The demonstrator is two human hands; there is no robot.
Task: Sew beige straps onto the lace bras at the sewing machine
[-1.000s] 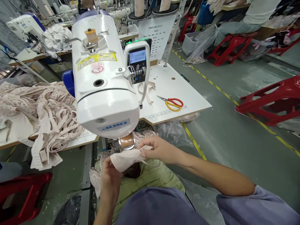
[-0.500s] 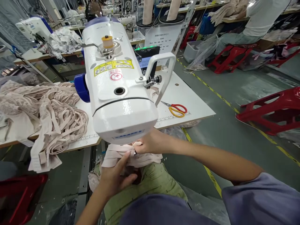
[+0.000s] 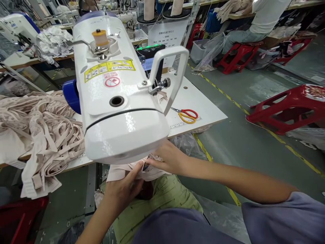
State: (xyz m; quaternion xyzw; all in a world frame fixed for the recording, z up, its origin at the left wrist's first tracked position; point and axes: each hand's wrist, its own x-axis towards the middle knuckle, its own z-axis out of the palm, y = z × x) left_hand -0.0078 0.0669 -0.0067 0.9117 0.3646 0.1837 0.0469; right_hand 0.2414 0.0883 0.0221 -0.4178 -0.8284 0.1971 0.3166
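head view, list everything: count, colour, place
machine: 1, white and blue, centre
table: apparently 1, white, centre
cloth: count unclear, beige, below machine
garments: 1 pile, beige, left
scissors: 1, red and yellow, table right
spool: 1, orange, atop machine
cones: 2, beige, behind machine
sheet: 1, white, behind table
stools: several, red, right and left
bin: 1, clear, back right
other machines: several, white, back
co-worker: 1, white top, back right
left hand: 1, bare, on cloth
right hand: 1, bare, on cloth
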